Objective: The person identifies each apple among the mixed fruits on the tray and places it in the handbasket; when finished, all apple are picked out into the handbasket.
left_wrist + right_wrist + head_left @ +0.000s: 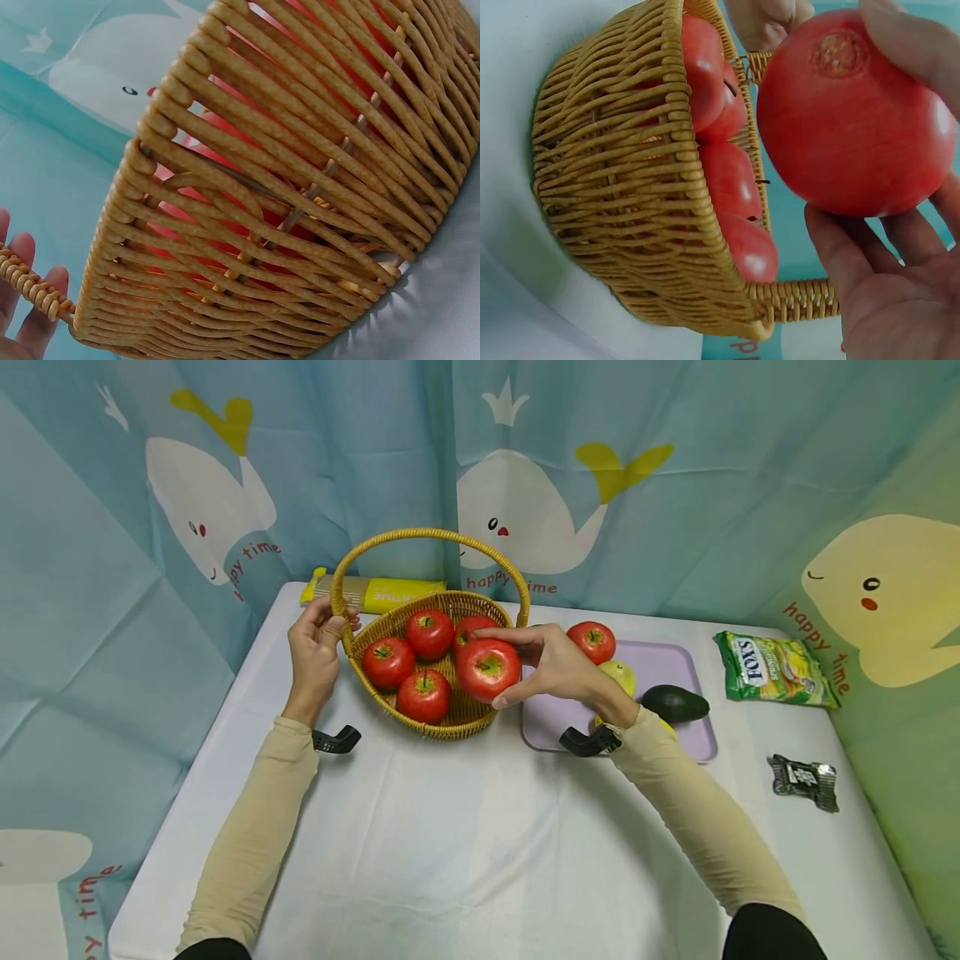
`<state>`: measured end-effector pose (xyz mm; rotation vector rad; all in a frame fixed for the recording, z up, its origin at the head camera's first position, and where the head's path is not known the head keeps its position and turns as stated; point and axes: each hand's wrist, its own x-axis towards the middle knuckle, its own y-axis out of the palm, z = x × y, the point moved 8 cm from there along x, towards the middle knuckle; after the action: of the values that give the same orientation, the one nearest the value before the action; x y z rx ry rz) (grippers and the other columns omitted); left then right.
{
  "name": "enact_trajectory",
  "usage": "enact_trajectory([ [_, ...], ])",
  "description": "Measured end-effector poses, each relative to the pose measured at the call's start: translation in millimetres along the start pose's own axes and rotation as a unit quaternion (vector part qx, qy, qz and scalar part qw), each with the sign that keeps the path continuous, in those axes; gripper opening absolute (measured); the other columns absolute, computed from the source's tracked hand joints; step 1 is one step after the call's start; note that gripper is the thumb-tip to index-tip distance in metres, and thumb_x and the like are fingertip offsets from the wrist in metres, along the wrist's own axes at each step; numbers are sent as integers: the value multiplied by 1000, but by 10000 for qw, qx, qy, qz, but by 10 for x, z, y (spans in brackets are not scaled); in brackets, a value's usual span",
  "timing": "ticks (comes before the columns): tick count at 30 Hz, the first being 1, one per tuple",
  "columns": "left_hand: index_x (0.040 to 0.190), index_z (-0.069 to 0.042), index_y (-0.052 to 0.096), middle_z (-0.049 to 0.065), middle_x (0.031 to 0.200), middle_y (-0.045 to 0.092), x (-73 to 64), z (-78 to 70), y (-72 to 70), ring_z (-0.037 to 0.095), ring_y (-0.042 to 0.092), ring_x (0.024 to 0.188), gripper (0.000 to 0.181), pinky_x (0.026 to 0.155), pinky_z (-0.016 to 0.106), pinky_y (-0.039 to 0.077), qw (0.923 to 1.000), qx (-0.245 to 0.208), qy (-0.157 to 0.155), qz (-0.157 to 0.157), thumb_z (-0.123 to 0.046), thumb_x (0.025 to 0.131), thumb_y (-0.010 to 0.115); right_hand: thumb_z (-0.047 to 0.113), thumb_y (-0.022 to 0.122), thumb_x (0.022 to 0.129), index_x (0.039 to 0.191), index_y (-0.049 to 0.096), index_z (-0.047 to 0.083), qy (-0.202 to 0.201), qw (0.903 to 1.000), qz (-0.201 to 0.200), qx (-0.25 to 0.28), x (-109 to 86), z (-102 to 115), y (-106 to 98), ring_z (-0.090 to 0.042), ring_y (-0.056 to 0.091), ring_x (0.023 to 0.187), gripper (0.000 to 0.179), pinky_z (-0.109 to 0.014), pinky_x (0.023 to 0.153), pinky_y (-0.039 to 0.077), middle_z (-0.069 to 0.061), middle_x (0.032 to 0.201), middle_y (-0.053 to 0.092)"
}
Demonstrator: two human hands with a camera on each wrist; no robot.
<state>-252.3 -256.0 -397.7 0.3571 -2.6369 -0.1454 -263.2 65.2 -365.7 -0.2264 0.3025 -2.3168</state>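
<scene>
A wicker basket [480,727] with a tall hooped handle stands toward the back of the table, several red apples [424,697] inside it. My left hand [315,647] grips the handle's base at the basket's left side; in the left wrist view its fingertips [56,279] curl round the wrapped handle. Above the basket's right rim, my right hand [558,664] holds another red apple [488,670] between thumb and fingers. In the right wrist view that apple [855,112] is apart from the basket [622,180], with the fingers under it and the thumb on top.
Right of the basket, a lilac tray [678,656] bears a red apple [592,642], a yellow-green fruit [619,676] and an avocado [675,703]. A green Fox's packet [776,670] and a black wrapped snack [804,782] lie farther right. Behind the basket is a yellow packet [397,595].
</scene>
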Motion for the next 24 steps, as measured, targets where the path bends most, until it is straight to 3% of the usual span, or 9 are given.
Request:
enact_trajectory([
  [7, 121, -7, 68, 8, 104, 71, -1, 9, -3, 20, 71, 95, 20, 92, 27, 63, 10000, -20, -4, -2, -1, 108, 55, 8, 99, 71, 145, 67, 16, 80, 9990, -25, -444, 56, 26, 58, -20, 70, 119, 81, -33, 101, 62, -1, 143, 68],
  [16, 122, -6, 68, 8, 104, 71, 4, 0, -1, 20, 71, 95, 19, 92, 26, 63, 10000, -55, 18, 11, -2, 107, 56, 18, 101, 71, 145, 67, 24, 365, 9932, -52, -1105, 129, 28, 92, -19, 68, 110, 82, -39, 98, 63, 3, 138, 69],
  [24, 121, -8, 68, 4, 104, 71, 0, 3, -2, 20, 71, 96, 19, 92, 26, 63, 10000, 48, 23, 22, -3, 108, 55, 24, 101, 70, 148, 64, 19, 663, 9842, 65, -1641, 211, -51, 144, -24, 60, 126, 86, -44, 104, 61, -7, 142, 66],
])
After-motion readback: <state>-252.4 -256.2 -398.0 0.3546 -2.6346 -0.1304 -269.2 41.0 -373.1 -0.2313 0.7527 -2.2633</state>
